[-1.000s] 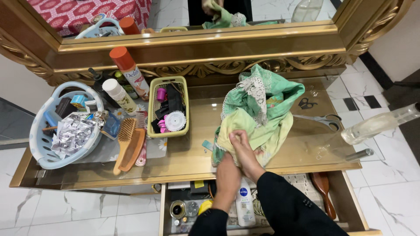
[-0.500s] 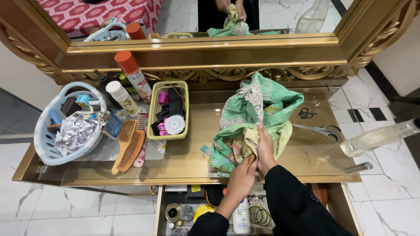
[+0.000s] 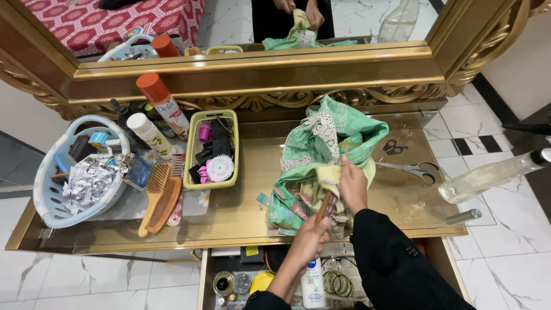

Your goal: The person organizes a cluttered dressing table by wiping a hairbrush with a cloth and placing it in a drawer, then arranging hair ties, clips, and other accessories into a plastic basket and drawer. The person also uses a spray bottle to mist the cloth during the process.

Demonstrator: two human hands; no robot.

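Observation:
A bundle of green and yellow cloth (image 3: 321, 143) with white lace lies on the glass-topped dressing table (image 3: 241, 212). My right hand (image 3: 352, 185) is shut on a yellow fold of that cloth near its front. My left hand (image 3: 310, 241) reaches up from over the open drawer (image 3: 204, 275) and grips a slim brown wooden handle (image 3: 325, 206). The handle's upper end is tucked under the cloth, so I cannot tell what kind of object it is. Both my sleeves are black.
At the left are a pale blue basket (image 3: 43, 189) of foil packs, a wooden hairbrush (image 3: 158, 198), a yellow-green tray (image 3: 211, 150) of hair clips, a spray can (image 3: 163, 103) and a white bottle (image 3: 148, 133). Scissors (image 3: 414, 169) and a clear bottle (image 3: 491, 175) lie right. A gold-framed mirror (image 3: 258, 63) stands behind.
The cloth has been drawn up into a tighter bunch. My left hand now holds a brown wooden handle against it, and my right hand has shifted up onto the yellow fold.

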